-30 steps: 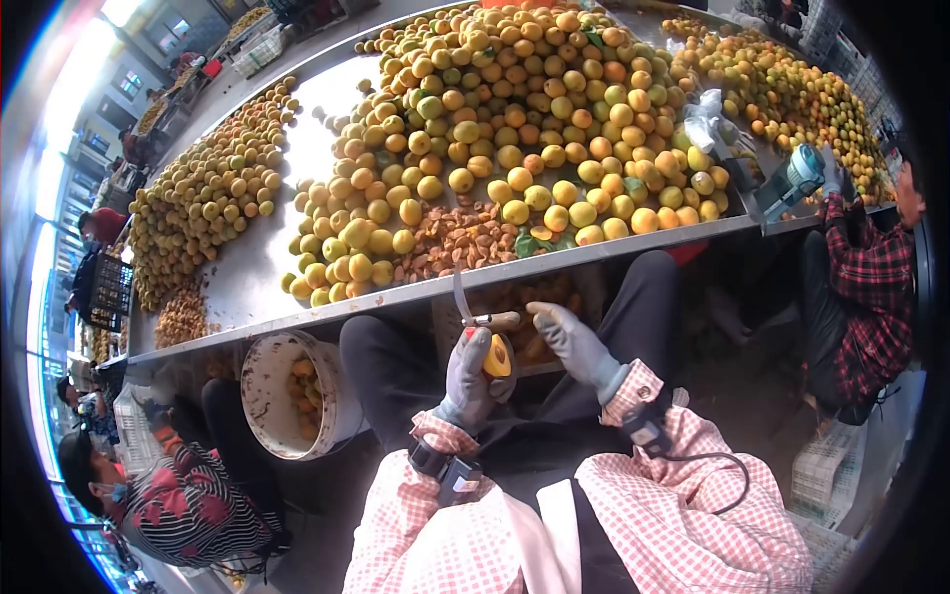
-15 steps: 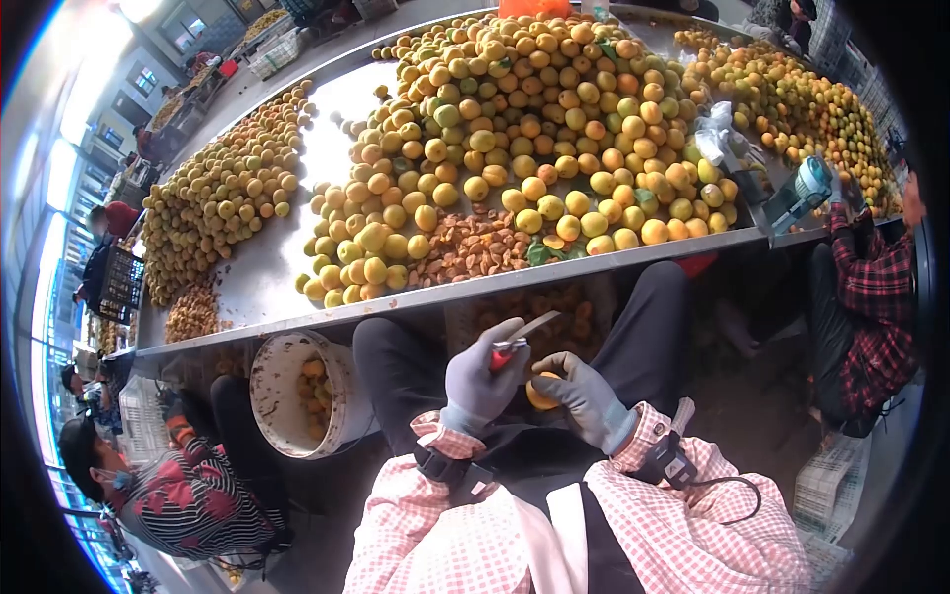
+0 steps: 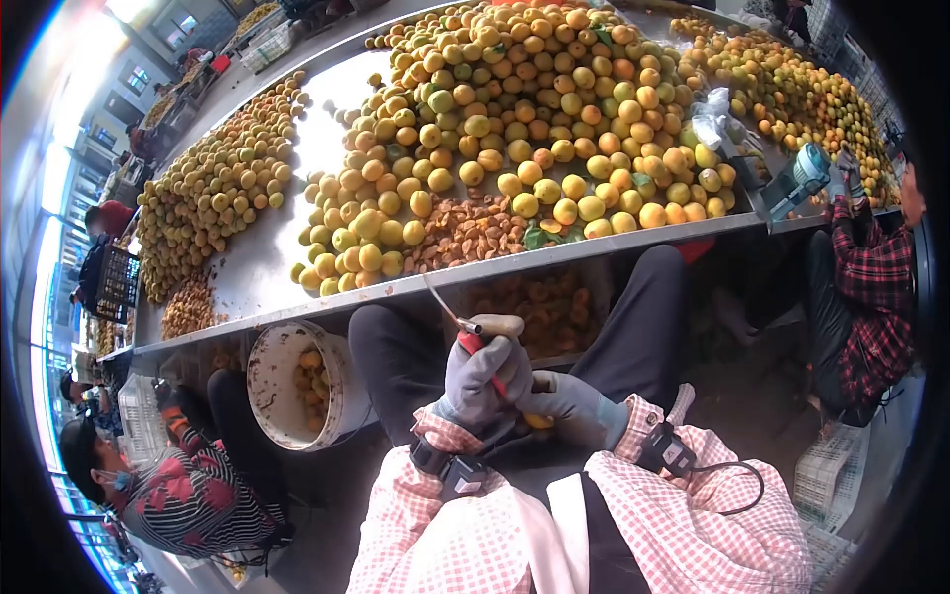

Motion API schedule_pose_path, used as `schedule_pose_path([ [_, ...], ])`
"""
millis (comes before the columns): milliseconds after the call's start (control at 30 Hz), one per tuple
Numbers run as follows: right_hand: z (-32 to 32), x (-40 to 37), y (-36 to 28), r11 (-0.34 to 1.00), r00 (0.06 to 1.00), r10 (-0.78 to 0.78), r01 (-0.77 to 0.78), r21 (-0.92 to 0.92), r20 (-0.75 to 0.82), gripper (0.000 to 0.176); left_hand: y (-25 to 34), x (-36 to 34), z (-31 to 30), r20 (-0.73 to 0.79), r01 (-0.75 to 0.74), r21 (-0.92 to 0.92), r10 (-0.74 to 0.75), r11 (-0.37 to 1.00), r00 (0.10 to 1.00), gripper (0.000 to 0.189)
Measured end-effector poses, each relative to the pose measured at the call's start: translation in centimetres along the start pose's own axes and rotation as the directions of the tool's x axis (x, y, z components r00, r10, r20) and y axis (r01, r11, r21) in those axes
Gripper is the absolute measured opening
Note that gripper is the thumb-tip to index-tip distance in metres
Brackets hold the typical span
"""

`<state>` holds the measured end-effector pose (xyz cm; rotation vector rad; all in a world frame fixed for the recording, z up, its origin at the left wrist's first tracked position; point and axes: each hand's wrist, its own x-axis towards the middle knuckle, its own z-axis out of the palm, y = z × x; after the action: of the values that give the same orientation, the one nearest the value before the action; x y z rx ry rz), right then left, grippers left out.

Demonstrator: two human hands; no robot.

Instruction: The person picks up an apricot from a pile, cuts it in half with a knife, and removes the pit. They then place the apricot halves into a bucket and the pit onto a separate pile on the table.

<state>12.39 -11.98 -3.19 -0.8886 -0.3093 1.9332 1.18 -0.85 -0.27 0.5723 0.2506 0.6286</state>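
Note:
My gloved left hand (image 3: 483,384) is closed around the red handle of a knife (image 3: 469,342), whose thin blade points up and to the left. Close against it, my gloved right hand (image 3: 579,408) grips an apricot (image 3: 539,420), of which only a small yellow part shows under the fingers. Both hands are over my lap, in front of the table edge. Brown apricot pits (image 3: 465,236) lie in a heap on the metal table (image 3: 297,233), with a big pile of whole apricots (image 3: 534,109) behind them.
A white bucket (image 3: 341,381) with apricots inside stands left of my knees. Under the table edge, a container holds opened apricots (image 3: 539,315). A teal bottle (image 3: 804,176) stands at the right. One person (image 3: 193,490) sits to the left, another (image 3: 871,297) to the right.
My left hand has turned, so the blade now points up-left instead of right. My hands have come together, and the apricot in my right hand is mostly covered.

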Motion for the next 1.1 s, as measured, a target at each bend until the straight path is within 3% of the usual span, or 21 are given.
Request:
schedule_pose_path([
  [33,0.5,-0.2,-0.2,0.986,0.994,-0.078,0.065,-0.154,-0.078,0.034,-0.3,0.1,0.5,-0.107,-0.088,0.119,0.101,0.989,0.989,0.024],
  [67,0.8,-0.4,-0.4,0.986,0.994,-0.078,0.065,-0.154,-0.079,0.034,-0.5,0.5,1.3,-0.106,-0.087,0.118,0.099,0.989,0.989,0.024],
  [100,1.0,-0.5,-0.5,0.791,0.938,-0.324,0.195,-0.58,-0.127,0.036,-0.5,0.9,2.4,-0.282,-0.108,0.123,0.139,0.986,0.949,0.025],
  [133,1.1,-0.6,-0.5,0.414,0.835,-0.547,0.212,-0.885,-0.056,0.037,-0.5,1.1,2.9,-0.448,-0.128,0.132,0.175,0.983,0.877,0.026],
  [167,1.1,-0.6,-0.6,0.414,0.835,-0.548,0.212,-0.885,-0.056,0.037,-0.3,1.0,2.1,-0.447,-0.128,0.132,0.175,0.983,0.877,0.026],
  [233,1.0,-0.5,-0.6,0.312,0.738,-0.673,0.345,-0.886,0.051,0.037,0.7,0.7,-0.2,-0.295,-0.121,0.09,0.143,0.989,0.945,0.028],
  [267,0.9,-0.6,-0.7,0.312,0.738,-0.673,0.343,-0.886,0.048,0.037,0.8,0.7,-0.6,-0.236,-0.158,0.062,0.169,0.985,0.957,0.027],
  [333,0.9,-1.1,-0.7,0.698,0.911,-0.403,0.243,-0.674,-0.089,0.04,0.8,0.5,-0.8,-0.214,-0.192,0.078,0.205,0.978,0.955,0.027],
  [367,0.8,-1.2,-0.6,0.699,0.913,-0.398,0.239,-0.673,-0.089,0.04,1.0,0.4,-0.6,-0.192,-0.227,0.096,0.242,0.969,0.951,0.027],
  [433,0.7,-1.2,-0.5,0.903,0.968,-0.236,0.188,-0.387,-0.081,0.042,0.9,0.5,-0.2,-0.178,-0.237,0.085,0.249,0.968,0.952,0.026],
  [467,0.8,-1.1,-0.4,0.903,0.968,-0.236,0.188,-0.386,-0.081,0.042,0.8,0.5,-0.3,-0.177,-0.262,0.097,0.276,0.96,0.945,0.026],
  [533,1.1,-0.9,-0.1,0.814,0.925,-0.379,0.318,-0.486,-0.031,0.039,0.3,0.6,-0.3,-0.176,-0.286,0.108,0.301,0.952,0.937,0.025],
  [667,0.9,-0.3,0.9,0.853,0.934,-0.354,0.303,-0.425,-0.044,0.035,-0.9,0.4,0.6,-0.186,-0.267,0.185,0.301,0.946,0.935,0.026],
  [733,1.1,-0.4,0.2,0.896,0.957,-0.241,0.156,-0.415,-0.159,0.037,-1.1,0.1,1.0,-0.202,-0.174,0.267,0.231,0.948,0.952,0.026],
  [867,1.1,-0.7,0.2,0.949,0.961,-0.255,0.228,-0.217,-0.107,0.032,-0.8,0.1,1.5,-0.169,-0.207,0.219,0.246,0.954,0.955,0.024],
  [933,0.8,-0.5,0.7,0.687,0.849,-0.527,0.39,-0.613,-0.051,0.03,-0.5,0.2,1.9,-0.162,-0.212,0.226,0.251,0.951,0.954,0.024],
  [1067,1.2,-1.1,-0.1,0.719,0.915,-0.395,0.254,-0.647,-0.079,0.029,-0.8,0.4,1.5,-0.157,-0.261,0.25,0.305,0.933,0.939,0.023],
  [1100,1.5,-1.2,-0.1,0.793,0.927,-0.356,0.232,-0.563,-0.12,0.029,-0.9,0.5,1.4,-0.157,-0.294,0.267,0.342,0.918,0.926,0.023],
])
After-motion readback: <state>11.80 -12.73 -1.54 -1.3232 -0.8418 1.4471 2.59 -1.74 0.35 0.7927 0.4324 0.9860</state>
